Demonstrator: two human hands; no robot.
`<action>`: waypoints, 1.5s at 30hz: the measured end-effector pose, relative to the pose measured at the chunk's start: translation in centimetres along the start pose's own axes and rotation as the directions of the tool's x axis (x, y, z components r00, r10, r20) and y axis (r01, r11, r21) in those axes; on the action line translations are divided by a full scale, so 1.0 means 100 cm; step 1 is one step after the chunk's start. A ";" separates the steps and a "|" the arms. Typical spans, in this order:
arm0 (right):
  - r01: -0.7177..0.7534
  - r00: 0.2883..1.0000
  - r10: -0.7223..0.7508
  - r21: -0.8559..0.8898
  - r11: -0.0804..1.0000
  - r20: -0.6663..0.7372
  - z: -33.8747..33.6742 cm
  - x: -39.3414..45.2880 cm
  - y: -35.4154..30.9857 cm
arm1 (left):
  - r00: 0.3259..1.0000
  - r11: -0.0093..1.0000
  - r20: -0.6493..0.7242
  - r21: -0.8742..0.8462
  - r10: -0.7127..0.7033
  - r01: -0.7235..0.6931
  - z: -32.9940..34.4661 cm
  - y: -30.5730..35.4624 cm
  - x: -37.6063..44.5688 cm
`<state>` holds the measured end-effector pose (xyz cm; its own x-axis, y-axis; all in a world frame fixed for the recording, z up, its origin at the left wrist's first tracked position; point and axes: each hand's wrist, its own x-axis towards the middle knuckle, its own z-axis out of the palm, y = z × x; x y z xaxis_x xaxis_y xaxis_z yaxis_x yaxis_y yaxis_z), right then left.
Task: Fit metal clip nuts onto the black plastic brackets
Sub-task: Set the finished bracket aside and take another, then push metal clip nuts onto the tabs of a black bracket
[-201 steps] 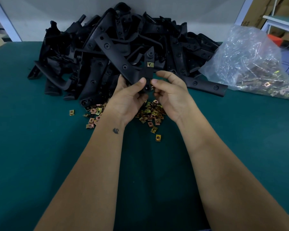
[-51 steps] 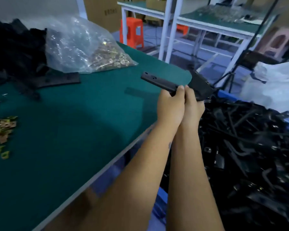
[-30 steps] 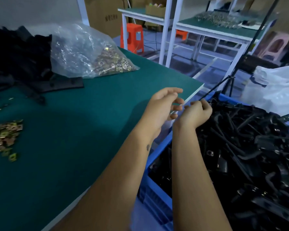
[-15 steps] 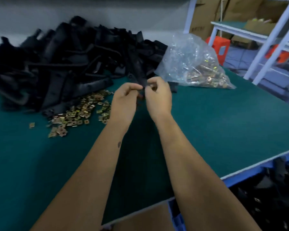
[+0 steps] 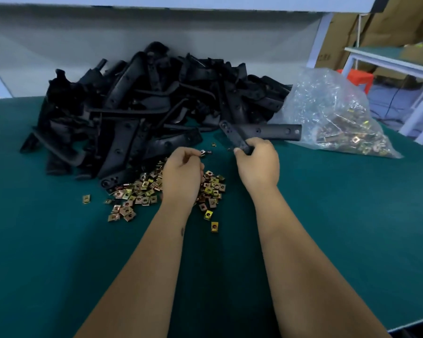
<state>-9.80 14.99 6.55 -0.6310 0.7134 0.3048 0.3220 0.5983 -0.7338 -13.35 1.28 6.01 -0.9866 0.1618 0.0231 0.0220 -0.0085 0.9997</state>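
My right hand [image 5: 258, 164] grips a black plastic bracket [image 5: 232, 136] by its lower end, holding it just above the green table; the strip angles up to the left. My left hand [image 5: 182, 174] hovers over a scatter of brass-coloured clip nuts [image 5: 142, 191] and pinches one clip nut [image 5: 202, 152] between thumb and fingertips. The nut sits a short way left of the held bracket, apart from it. A big heap of black brackets [image 5: 142, 106] lies behind both hands.
A clear plastic bag of clip nuts [image 5: 332, 118] lies at the right rear, with a long black bracket [image 5: 271, 131] lying against it. The green table [image 5: 352, 228] ends at a front right edge. White-framed benches and an orange stool stand beyond, at the right.
The view swung back from the blue bin at the right to the table. My right hand now holds a fresh bracket, and my left hand has dropped to the nut pile and pinched a nut.
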 end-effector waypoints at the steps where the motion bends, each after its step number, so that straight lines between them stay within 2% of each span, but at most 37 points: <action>1: 0.043 0.999 -0.043 0.052 0.998 -0.008 0.000 -0.002 -0.001 | 1.000 0.999 -0.012 -0.051 0.000 0.000 -0.001 0.002 -0.001; 4: 0.187 0.982 -0.190 0.182 0.965 -0.001 0.005 -0.009 -0.010 | 1.000 0.955 -0.014 -0.295 -0.025 0.020 -0.006 0.011 -0.003; 7: 0.363 0.927 -0.374 0.220 0.905 0.010 0.012 -0.020 -0.021 | 0.999 0.867 0.041 -0.497 -0.013 0.032 -0.017 0.017 -0.003; 10: 0.496 0.848 -0.525 0.236 0.836 0.075 0.019 -0.030 -0.029 | 0.996 0.822 0.077 -0.564 -0.049 0.085 -0.027 0.020 -0.001; 15: 0.596 0.776 -0.627 0.243 0.765 0.067 0.019 -0.034 -0.032 | 0.998 0.851 0.041 -0.521 -0.052 0.066 -0.041 0.021 0.005; 17: 0.539 0.824 -0.567 0.304 0.785 0.003 0.017 -0.034 -0.034 | 0.995 0.757 0.064 -0.646 -0.074 0.098 -0.043 0.022 0.005; 20: 0.372 0.924 -0.379 0.315 0.873 -0.042 0.015 -0.032 -0.033 | 0.994 0.536 0.058 -0.838 -0.096 0.100 -0.047 0.021 0.006; 22: 0.305 0.948 -0.317 0.195 0.932 0.034 0.014 -0.029 -0.028 | 0.996 0.521 0.056 -0.849 -0.071 0.085 -0.048 0.020 0.007; 25: 0.287 0.929 -0.301 0.096 0.953 0.216 0.014 -0.027 -0.023 | 0.996 0.493 0.077 -0.865 -0.054 0.094 -0.044 0.020 0.005; 27: 0.373 0.876 -0.347 -0.016 0.928 0.335 0.017 -0.030 -0.025 | 0.993 0.421 0.088 -0.900 -0.077 0.112 -0.042 0.020 0.004; 29: 0.461 0.837 -0.382 -0.130 0.878 0.392 0.020 -0.034 -0.028 | 0.991 0.381 0.088 -0.917 -0.099 0.119 -0.041 0.019 0.005; 33: 0.436 0.835 -0.382 -0.054 0.898 0.396 0.019 -0.036 -0.032 | 0.990 0.425 0.092 -0.896 -0.109 0.131 -0.041 0.016 0.007; 38: 0.522 0.791 -0.432 -0.109 0.846 0.433 0.022 -0.040 -0.036 | 0.990 0.500 0.089 -0.856 -0.109 0.132 -0.038 0.014 0.008; 42: 0.521 0.776 -0.438 -0.070 0.851 0.454 0.023 -0.040 -0.038 | 0.989 0.466 0.082 -0.875 -0.121 0.130 -0.038 0.014 0.010; 45: 0.540 0.768 -0.449 -0.084 0.838 0.458 0.022 -0.041 -0.039 | 0.989 0.483 0.082 -0.865 -0.126 0.133 -0.038 0.014 0.011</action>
<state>-9.98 8.93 6.84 -0.9519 0.1123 0.2852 -0.0115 0.9167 -0.3993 -15.01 -2.33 7.43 -0.9649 0.2417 -0.1024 -0.2607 -0.8364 0.4822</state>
